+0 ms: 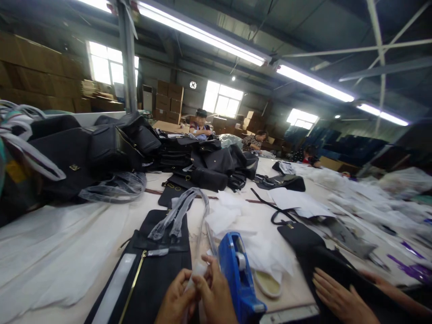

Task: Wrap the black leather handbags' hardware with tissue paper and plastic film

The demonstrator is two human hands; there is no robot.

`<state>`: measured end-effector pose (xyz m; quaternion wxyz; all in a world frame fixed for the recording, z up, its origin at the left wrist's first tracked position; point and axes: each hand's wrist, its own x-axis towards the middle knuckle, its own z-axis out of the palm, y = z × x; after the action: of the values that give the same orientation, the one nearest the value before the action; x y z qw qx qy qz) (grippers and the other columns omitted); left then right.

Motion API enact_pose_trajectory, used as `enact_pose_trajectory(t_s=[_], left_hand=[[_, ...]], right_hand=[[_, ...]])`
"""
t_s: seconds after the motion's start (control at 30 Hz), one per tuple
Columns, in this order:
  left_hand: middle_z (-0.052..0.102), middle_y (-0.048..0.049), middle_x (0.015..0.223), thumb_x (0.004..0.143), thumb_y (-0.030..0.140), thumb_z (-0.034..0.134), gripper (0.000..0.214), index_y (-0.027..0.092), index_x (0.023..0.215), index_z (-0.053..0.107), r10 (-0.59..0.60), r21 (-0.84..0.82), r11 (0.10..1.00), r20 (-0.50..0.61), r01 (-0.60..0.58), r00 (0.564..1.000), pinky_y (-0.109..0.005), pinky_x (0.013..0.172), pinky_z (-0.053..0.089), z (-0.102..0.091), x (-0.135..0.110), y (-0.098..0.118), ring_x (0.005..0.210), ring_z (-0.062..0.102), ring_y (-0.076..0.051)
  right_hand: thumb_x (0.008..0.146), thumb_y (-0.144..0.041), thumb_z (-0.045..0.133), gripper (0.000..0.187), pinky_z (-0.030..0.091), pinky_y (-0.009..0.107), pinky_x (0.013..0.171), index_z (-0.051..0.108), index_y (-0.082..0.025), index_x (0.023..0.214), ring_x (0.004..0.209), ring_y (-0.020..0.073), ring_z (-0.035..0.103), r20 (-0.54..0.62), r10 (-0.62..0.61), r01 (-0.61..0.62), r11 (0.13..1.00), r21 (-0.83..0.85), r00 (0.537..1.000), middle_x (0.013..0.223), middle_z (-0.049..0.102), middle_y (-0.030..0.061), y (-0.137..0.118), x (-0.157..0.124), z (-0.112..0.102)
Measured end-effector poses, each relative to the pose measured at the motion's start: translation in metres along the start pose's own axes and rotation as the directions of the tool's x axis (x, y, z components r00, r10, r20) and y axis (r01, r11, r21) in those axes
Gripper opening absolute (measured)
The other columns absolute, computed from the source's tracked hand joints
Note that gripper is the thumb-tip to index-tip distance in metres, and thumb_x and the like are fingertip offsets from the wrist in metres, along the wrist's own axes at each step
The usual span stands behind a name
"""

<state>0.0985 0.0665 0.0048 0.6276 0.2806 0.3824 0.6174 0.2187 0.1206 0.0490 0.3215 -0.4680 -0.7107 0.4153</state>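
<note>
At the bottom middle, my left hand [177,292] and my right hand [216,288] pinch a strip of white wrapping [200,270] between their fingertips. It appears to sit around a bag handle, with clear plastic-covered straps [202,225] running up from it. Just left of my hands lies a black bag [158,265] with a gold zipper [135,283] and a white strip along its side. A blue tape dispenser [236,270] stands right beside my right hand. Thin white foam sheets [229,216] are piled behind the dispenser.
A co-worker's hands [340,292] rest on another black bag [303,240] at right. Black bags [114,148] are heaped across the table's back. White sheeting [60,252] covers the left side; more wrapping [364,189] lies far right. Other people sit beyond the table.
</note>
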Motion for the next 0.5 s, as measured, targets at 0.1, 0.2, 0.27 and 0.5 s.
enact_pose_trajectory(t_s=[0.1,0.2,0.27,0.5], left_hand=[[0.051,0.0072,0.055,0.078,0.049,0.069,0.036,0.019,0.091,0.055,0.046,0.087,0.995,-0.014,-0.044,0.999,-0.015,0.041,0.023,0.004,-0.003,0.000,0.042,0.033,-0.003],[0.052,0.0071,0.058,0.079,0.049,0.069,0.035,0.020,0.094,0.054,0.057,0.158,0.986,-0.042,-0.050,0.998,-0.015,0.042,0.024,0.005,-0.005,0.000,0.043,0.034,-0.003],[0.053,0.0069,0.056,0.079,0.050,0.068,0.036,0.020,0.094,0.055,0.064,0.174,0.983,-0.051,-0.054,0.997,-0.015,0.042,0.024,0.004,-0.004,-0.005,0.042,0.035,-0.003],[0.061,-0.0010,0.053,0.073,0.058,0.070,0.046,0.016,0.089,0.064,-0.109,0.013,0.994,0.166,0.108,0.980,-0.019,0.042,0.032,-0.007,0.010,-0.011,0.043,0.048,-0.009]], right_hand=[[0.088,-0.032,0.055,0.024,0.044,0.024,0.068,0.061,-0.023,0.109,0.077,0.0177,0.063,0.067,-0.030,0.034,0.998,-0.061,0.997,0.085,0.066,0.0008,-0.007,0.004,0.004],[0.085,-0.028,0.058,0.017,0.043,0.022,0.067,0.065,-0.024,0.100,0.076,0.0161,0.063,0.134,-0.054,0.063,0.996,-0.062,0.990,0.085,0.068,-0.0012,-0.009,0.010,0.005],[0.084,-0.024,0.056,0.015,0.042,0.022,0.066,0.066,-0.024,0.096,0.074,0.0149,0.063,0.134,-0.058,0.062,0.998,-0.031,0.989,0.082,0.068,-0.0024,-0.009,0.011,0.005],[0.084,-0.020,0.051,0.020,0.039,0.021,0.058,0.068,-0.024,0.093,0.062,0.0128,0.058,0.043,-0.087,0.089,0.996,-0.026,0.995,0.067,0.062,-0.0045,-0.012,0.019,0.000]])
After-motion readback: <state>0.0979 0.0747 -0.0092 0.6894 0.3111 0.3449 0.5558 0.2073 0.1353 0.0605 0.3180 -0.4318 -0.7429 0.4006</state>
